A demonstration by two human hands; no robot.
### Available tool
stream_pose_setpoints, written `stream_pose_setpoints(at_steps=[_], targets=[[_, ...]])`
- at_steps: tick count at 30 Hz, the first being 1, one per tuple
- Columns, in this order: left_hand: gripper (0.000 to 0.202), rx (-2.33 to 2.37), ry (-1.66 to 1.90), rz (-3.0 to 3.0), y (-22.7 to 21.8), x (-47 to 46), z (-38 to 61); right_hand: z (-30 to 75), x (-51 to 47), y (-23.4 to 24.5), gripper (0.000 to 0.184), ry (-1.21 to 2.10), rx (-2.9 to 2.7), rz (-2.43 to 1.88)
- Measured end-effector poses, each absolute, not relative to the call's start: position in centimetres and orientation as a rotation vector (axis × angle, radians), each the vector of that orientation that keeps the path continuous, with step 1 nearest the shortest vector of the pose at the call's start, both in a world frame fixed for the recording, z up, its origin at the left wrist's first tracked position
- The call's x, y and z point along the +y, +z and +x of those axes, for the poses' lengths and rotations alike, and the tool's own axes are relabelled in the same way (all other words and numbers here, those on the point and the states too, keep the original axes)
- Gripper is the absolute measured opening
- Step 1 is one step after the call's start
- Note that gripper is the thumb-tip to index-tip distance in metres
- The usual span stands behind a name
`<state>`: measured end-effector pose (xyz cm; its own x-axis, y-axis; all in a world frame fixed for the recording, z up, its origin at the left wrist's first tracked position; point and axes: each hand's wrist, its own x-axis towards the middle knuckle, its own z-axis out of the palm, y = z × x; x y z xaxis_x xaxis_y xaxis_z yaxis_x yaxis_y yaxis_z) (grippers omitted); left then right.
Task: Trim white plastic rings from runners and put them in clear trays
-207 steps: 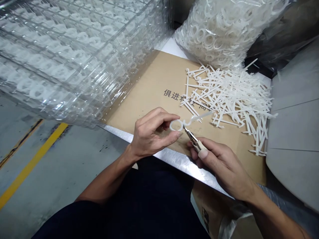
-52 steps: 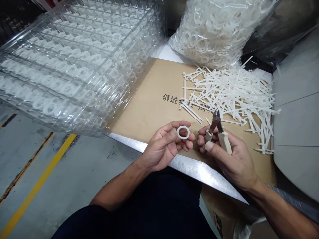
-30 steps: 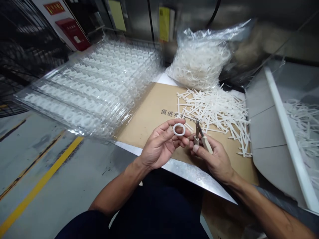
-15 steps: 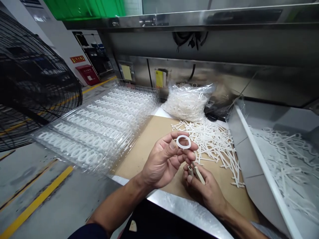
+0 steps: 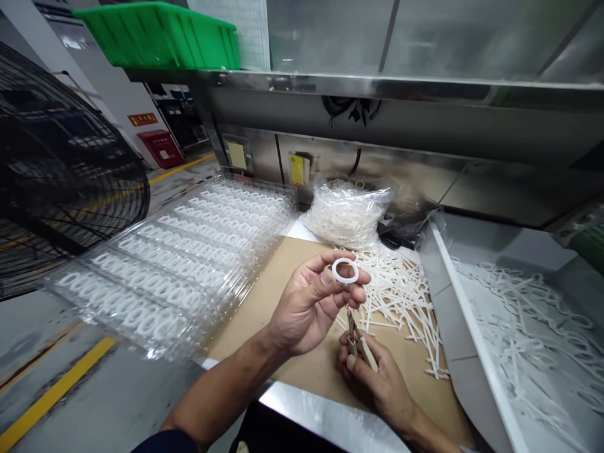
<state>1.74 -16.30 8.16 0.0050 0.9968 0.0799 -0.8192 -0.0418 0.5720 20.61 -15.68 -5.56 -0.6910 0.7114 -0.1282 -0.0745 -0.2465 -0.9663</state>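
My left hand is raised over the cardboard sheet and pinches a white plastic ring between thumb and fingertips. Just below it, my right hand is closed round small cutting pliers with cream handles, jaws pointing up toward the ring. A heap of white cut-off plastic sticks lies on the cardboard right behind both hands.
A stack of clear trays filled with white rings lies on the left. A clear bag of rings stands behind the sticks. At right, a grey bin holds uncut white parts. A black fan and a green crate are at left.
The view has tilted up from the bench to the wall and shelf. My left hand lifted the cut ring higher; my right hand with the pliers dropped below it.
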Motion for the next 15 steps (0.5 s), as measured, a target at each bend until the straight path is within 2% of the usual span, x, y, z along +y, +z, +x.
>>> stream_pose_setpoints(at_steps=[6,15], targets=[[0.037,0.36,1.569,0.591,10.1,-14.7,1.2,20.5,-15.8,-5.1,0.04,1.948,-1.525,-0.792],[0.034,0.348,1.62,0.628,12.4,-11.7,-0.3,20.0,-16.1,-4.9,0.061,1.961,-1.365,-1.028]])
